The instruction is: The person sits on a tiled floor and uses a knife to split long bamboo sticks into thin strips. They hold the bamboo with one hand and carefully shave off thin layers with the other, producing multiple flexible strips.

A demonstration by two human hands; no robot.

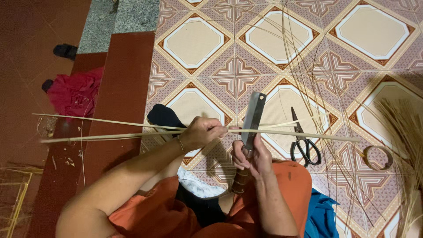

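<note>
Two bamboo strips (pixel 132 130), one cleaver (pixel 254 118), one scissors (pixel 303 140).

The floor tiles (pixel 282 31) carry cream diamonds framed in white and rust-brown, with mauve angular lines between them. The bamboo strips (pixel 291 132) are pale straw yellow, the cleaver (pixel 254 118) has a grey steel blade, and the scissors (pixel 304 141) have black handles. A red cloth (pixel 75 93) lies on the dark reddish-brown step (pixel 123 83), and the trousers (pixel 291 180) are orange.

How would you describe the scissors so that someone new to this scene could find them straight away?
Start on the patterned tile floor and go just right of the cleaver held upright in the right hand. The scissors lie flat there among thin pale strips, closed, with black loop handles nearest the person; the tape roll further right is a ring.
</note>
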